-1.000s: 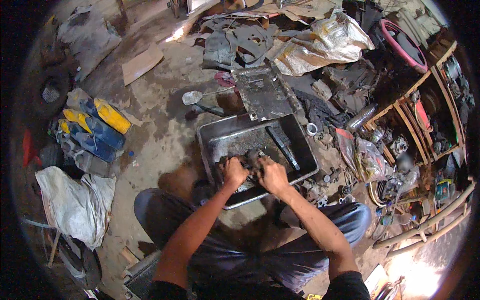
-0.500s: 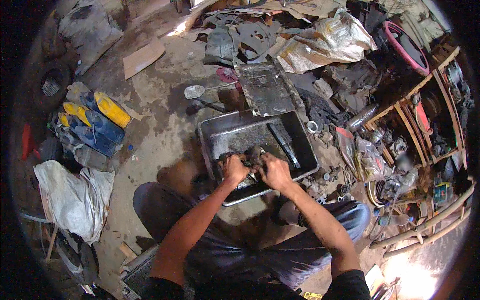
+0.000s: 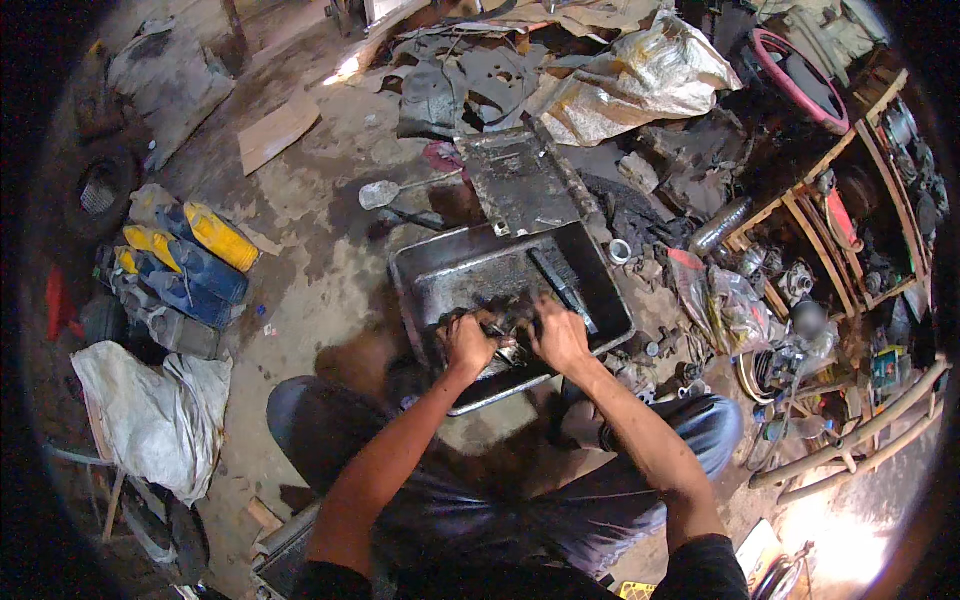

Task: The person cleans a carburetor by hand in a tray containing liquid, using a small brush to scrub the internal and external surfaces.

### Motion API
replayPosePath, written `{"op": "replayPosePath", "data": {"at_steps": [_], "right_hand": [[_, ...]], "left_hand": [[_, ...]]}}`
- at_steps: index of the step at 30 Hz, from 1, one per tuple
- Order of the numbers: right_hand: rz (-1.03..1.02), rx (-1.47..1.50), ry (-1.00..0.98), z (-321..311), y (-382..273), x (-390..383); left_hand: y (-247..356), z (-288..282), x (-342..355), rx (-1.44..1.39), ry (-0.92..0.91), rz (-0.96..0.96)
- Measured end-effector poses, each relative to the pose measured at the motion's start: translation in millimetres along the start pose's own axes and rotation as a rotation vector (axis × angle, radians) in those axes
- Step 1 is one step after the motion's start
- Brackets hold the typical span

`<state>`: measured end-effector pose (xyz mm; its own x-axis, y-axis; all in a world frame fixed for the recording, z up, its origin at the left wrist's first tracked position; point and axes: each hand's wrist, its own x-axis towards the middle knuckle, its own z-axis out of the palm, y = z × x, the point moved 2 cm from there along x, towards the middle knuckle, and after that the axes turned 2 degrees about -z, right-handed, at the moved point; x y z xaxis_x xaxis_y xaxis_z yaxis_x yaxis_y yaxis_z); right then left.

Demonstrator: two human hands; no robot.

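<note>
A black rectangular basin point(image 3: 402, 310) stands on the ground before my crossed legs, its inside wet and grimy. My left hand point(image 3: 468, 342) reaches in with its fingers curled round a dark, greasy metal part point(image 3: 503, 328). Beside it, my right hand point(image 3: 561, 336) is closed with bent fingers at the part's right side; what lies under them is dark and hard to make out. Along the basin's right inner side leans a long dark bar-like piece point(image 3: 560, 285). A flat, dirty metal sheet point(image 3: 520, 185) rests at the far rim.
Beyond the basin lie a scoop-like tool with a long handle point(image 3: 380, 194) and a dirty pale sack point(image 3: 640, 85). Blue and yellow containers point(image 3: 190, 260) and a white sack point(image 3: 155, 415) are on the left. Plastic bags point(image 3: 735, 305), small metal parts and a wooden rack point(image 3: 800, 245) crowd the right.
My right hand has shifted slightly right and its fingers have drawn away from my left hand. The left hand stays nearly in place. The whole view has shifted a little.
</note>
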<state>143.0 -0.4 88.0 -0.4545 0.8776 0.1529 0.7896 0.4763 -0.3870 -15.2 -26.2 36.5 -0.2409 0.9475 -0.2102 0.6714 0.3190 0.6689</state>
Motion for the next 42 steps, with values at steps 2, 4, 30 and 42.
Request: {"op": "replayPosePath", "data": {"at_steps": [2,4,30,42], "right_hand": [[0.062,0.054,0.068,5.6,6.8,-6.4],[-0.123,0.057,0.043,12.1,-1.6,-14.9],[-0.017,0.053,0.119,7.7,-5.3,-6.2],[0.06,0.073,0.177,5.6,11.5,-2.2]], "left_hand": [[10.2,-3.4,-2.3,0.053,0.053,0.011],[7.3,-0.9,3.0,0.089,-0.003,-0.014],[6.5,2.8,5.5,-0.006,0.106,0.075],[-1.1,8.2,3.0,-0.027,0.129,0.054]]}}
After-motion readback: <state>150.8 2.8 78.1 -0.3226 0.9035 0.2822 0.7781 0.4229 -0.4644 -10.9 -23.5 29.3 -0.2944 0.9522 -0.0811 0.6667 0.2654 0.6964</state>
